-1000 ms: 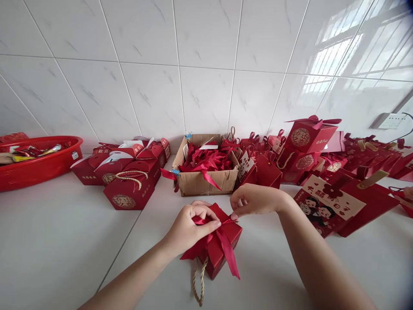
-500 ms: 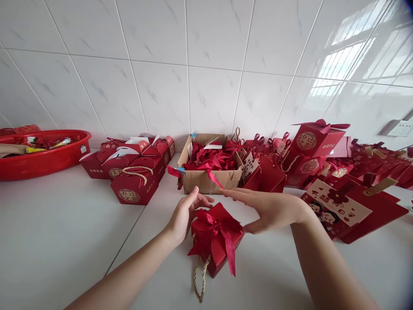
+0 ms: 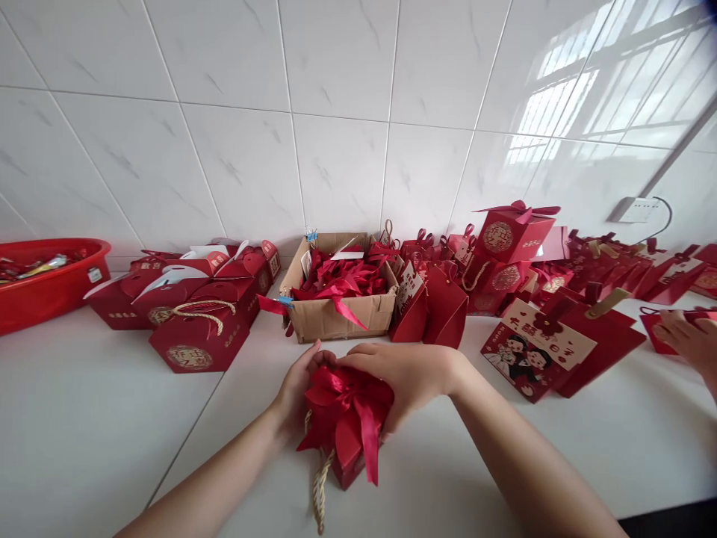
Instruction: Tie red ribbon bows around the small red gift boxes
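A red gift box [image 3: 348,441] stands on the white surface in front of me, topped with a red satin ribbon bow [image 3: 346,394]. From its left side hangs a twisted gold cord handle [image 3: 320,489]. My left hand [image 3: 298,385] is curved against the box's far left side, its fingertips partly hidden behind the bow. On the right, my right hand [image 3: 411,377] wraps over the far edge and right side, thumb low along the wall. Both hands hold the box between them.
Behind it is a cardboard box [image 3: 341,317] of red ribbons. Red gift boxes [image 3: 196,344] stand left, beside a red basin [image 3: 56,288]. A printed gift bag [image 3: 535,351] and several others are on the right. Another person's hand [image 3: 686,332] touches a red item at the right edge.
My right hand has come in from the right and closed on the box; my left hand stays at its side. The view has turned right, bringing another person's hand into sight.
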A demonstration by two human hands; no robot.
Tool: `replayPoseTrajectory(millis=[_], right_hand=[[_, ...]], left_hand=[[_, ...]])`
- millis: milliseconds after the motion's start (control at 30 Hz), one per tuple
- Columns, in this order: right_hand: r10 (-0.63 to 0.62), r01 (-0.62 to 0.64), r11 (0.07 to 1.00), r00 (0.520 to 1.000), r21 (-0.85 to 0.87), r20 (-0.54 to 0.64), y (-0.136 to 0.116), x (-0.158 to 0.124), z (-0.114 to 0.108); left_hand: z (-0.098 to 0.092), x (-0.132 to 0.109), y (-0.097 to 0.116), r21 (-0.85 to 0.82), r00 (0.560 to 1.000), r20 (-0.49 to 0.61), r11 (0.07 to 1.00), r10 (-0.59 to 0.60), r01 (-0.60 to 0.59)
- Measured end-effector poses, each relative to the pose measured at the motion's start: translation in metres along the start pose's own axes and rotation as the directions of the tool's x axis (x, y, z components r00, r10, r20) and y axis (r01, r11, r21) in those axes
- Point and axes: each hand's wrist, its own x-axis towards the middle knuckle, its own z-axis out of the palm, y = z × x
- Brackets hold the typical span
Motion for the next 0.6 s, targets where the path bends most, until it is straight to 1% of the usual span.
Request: replayPoseTrajectory(millis=[100, 167, 200, 233, 267, 300, 333, 367, 400, 433, 467, 500, 533, 567, 600], right_hand=[[0.100, -0.100, 0.995, 0.995, -0.001, -0.028, -0.006, -0.016, -0.014], [0.145, -0.141, 0.989, 0.984, 0.040, -0.108, -0.010, -0.037, -0.026], [0.169, -0.159, 0.985, 0.971, 0.069, -0.171, -0.011, -0.051, -0.032], [0.192, -0.174, 0.980, 0.949, 0.093, -0.251, -0.013, -0.066, -0.037], [0.219, -0.188, 0.975, 0.913, 0.120, -0.345, -0.014, -0.080, -0.041], [0.242, -0.195, 0.969, 0.862, 0.149, -0.446, -0.015, -0.094, -0.045], [0.251, -0.188, 0.968, 0.797, 0.169, -0.550, -0.016, -0.107, -0.047], [0.260, -0.180, 0.965, 0.719, 0.189, -0.644, -0.016, -0.117, -0.049], [0.262, -0.169, 0.965, 0.625, 0.200, -0.735, -0.015, -0.125, -0.049], [0.251, -0.163, 0.967, 0.518, 0.193, -0.818, -0.014, -0.130, -0.049], [0.229, -0.171, 0.970, 0.401, 0.173, -0.887, -0.011, -0.133, -0.049], [0.191, -0.191, 0.971, 0.280, 0.140, -0.941, -0.008, -0.134, -0.049], [0.139, -0.226, 0.969, 0.163, 0.100, -0.977, -0.005, -0.134, -0.050], [0.085, -0.271, 0.960, 0.061, 0.065, -0.995, -0.001, -0.134, -0.051], [0.041, -0.319, 0.947, -0.015, 0.043, -0.999, 0.004, -0.134, -0.054]], left_hand=[[-0.001, 0.003, 0.002, 0.041, 1.000, -0.026, 0.999, 0.017, -0.016], [-0.003, 0.008, 0.002, 0.018, 0.997, -0.055, 0.999, 0.045, -0.044], [-0.004, 0.010, 0.003, -0.004, 0.996, -0.063, 0.998, 0.061, -0.061], [-0.005, 0.012, 0.003, -0.021, 0.995, -0.066, 0.997, 0.077, -0.079], [-0.006, 0.014, 0.003, -0.023, 0.994, -0.067, 0.996, 0.089, -0.091], [-0.007, 0.015, 0.003, -0.002, 0.993, -0.065, 0.995, 0.098, -0.098], [-0.007, 0.015, 0.002, 0.043, 0.993, -0.057, 0.994, 0.108, -0.105], [-0.007, 0.014, -0.001, 0.115, 0.991, -0.041, 0.986, 0.127, -0.121], [-0.005, 0.013, -0.004, 0.216, 0.988, -0.013, 0.965, 0.153, -0.147], [-0.004, 0.011, -0.009, 0.336, 0.981, 0.020, 0.923, 0.191, -0.187], [-0.001, 0.008, -0.015, 0.463, 0.970, 0.064, 0.855, 0.232, -0.235], [0.001, 0.005, -0.021, 0.580, 0.957, 0.108, 0.765, 0.269, -0.281], [0.004, 0.001, -0.026, 0.663, 0.945, 0.137, 0.681, 0.297, -0.310], [0.007, -0.002, -0.031, 0.724, 0.940, 0.161, 0.611, 0.300, -0.320], [0.009, -0.004, -0.035, 0.767, 0.940, 0.173, 0.559, 0.293, -0.316]])
